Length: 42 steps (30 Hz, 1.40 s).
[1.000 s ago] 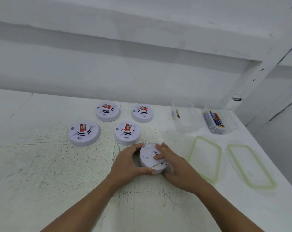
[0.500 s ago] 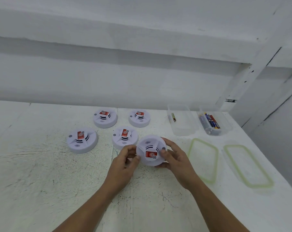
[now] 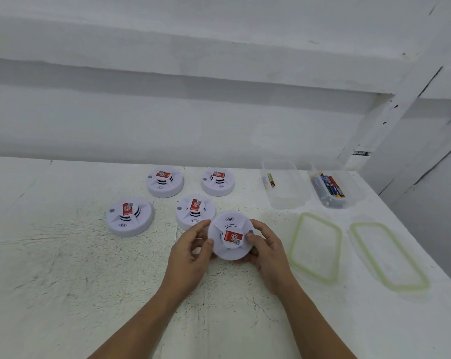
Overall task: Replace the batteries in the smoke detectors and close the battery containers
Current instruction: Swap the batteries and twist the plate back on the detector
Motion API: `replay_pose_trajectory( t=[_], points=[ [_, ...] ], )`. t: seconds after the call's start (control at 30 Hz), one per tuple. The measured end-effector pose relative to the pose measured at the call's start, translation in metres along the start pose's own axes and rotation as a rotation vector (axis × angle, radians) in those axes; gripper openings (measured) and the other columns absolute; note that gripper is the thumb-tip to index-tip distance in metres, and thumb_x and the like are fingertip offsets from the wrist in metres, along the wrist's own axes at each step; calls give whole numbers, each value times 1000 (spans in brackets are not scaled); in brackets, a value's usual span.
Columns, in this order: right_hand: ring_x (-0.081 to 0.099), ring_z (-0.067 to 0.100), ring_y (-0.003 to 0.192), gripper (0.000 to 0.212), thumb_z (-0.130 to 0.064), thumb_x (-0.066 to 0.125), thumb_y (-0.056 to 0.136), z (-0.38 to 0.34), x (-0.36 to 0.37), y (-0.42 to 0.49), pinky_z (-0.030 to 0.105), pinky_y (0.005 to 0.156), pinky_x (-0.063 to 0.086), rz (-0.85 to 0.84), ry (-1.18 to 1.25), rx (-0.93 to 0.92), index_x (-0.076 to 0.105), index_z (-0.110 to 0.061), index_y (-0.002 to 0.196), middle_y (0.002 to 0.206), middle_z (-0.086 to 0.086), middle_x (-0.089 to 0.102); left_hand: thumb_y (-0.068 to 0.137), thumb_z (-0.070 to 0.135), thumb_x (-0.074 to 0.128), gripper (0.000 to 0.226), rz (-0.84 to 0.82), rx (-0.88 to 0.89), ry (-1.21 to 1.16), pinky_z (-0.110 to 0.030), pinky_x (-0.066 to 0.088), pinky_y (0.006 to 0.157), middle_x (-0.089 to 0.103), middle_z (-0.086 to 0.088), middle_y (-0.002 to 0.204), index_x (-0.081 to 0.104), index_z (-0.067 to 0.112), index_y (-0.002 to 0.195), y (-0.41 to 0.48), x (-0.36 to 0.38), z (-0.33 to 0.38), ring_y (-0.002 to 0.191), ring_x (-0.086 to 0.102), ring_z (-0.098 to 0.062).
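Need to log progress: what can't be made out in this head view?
Head view only.
1. Underside of the held round white plastic smoke detector: faces away from the camera, battery cover unseen.
2. Right hand: fingers mostly behind that detector.
3. Blue-and-red batteries in the right clear plastic container: overlapping, count unclear.
4. Red labels on the detectors: print too small.

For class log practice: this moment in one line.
left hand: grips smoke detector | right hand: grips same | red label: up

Even, soft light; faint shadows; wide-angle bending at edges.
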State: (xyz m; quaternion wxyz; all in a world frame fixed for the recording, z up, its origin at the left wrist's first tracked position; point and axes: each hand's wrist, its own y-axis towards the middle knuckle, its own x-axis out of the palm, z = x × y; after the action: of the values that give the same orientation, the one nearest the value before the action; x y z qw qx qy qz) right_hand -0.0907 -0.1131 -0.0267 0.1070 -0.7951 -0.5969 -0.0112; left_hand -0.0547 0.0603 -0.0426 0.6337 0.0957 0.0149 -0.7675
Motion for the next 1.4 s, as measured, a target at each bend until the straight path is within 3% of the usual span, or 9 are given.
replay_pose_trajectory(
  t=[0.17, 0.37, 0.6, 0.9, 1.3, 1.4],
  points=[
    [66, 35, 100, 27, -8, 50, 94, 2, -1, 1, 57, 84, 53, -1, -2, 0, 63, -22, 113, 105, 10, 72, 92, 5, 59, 37, 0, 12, -17, -18, 54, 73, 67, 8, 108, 59, 25, 124, 0, 0, 1, 95, 65, -9],
    [66, 36, 99, 27, -8, 50, 94, 3, -2, -1, 57, 84, 53, -4, 3, 14, 62, -22, 114, 105, 11, 72, 92, 8, 60, 37, 10, 12, 7, -35, 58, 82, 67, 6, 109, 60, 25, 125, 0, 0, -5, 97, 65, -13],
    [67, 35, 97, 26, -8, 49, 95, 2, -2, -4, 57, 83, 53, -10, -15, -1, 63, -23, 112, 104, 10, 72, 92, 8, 59, 37, 10, 13, 13, -38, 58, 82, 66, 6, 110, 60, 23, 126, -1, 0, -5, 95, 65, -15],
    [68, 35, 92, 26, -9, 50, 95, 1, -1, -7, 48, 72, 58, 3, -34, 2, 63, -25, 110, 102, 9, 73, 92, 10, 60, 37, 11, 12, 31, -36, 58, 82, 65, 5, 111, 59, 23, 127, -3, -1, -5, 95, 63, -12],
    [68, 33, 92, 35, -3, 45, 95, -1, 1, -10, 50, 73, 58, 2, -48, -17, 65, -28, 109, 102, 7, 73, 93, 10, 59, 36, 8, 14, 27, -21, 56, 76, 66, 8, 110, 59, 22, 127, -4, -1, -1, 94, 63, -8],
    [67, 36, 93, 37, 1, 42, 94, 1, 1, -12, 46, 69, 59, 4, -64, -26, 62, -22, 115, 100, 12, 72, 93, 10, 58, 36, 8, 7, 22, -24, 57, 77, 66, 8, 109, 59, 22, 126, -3, -1, -1, 94, 63, -8]
  ],
)
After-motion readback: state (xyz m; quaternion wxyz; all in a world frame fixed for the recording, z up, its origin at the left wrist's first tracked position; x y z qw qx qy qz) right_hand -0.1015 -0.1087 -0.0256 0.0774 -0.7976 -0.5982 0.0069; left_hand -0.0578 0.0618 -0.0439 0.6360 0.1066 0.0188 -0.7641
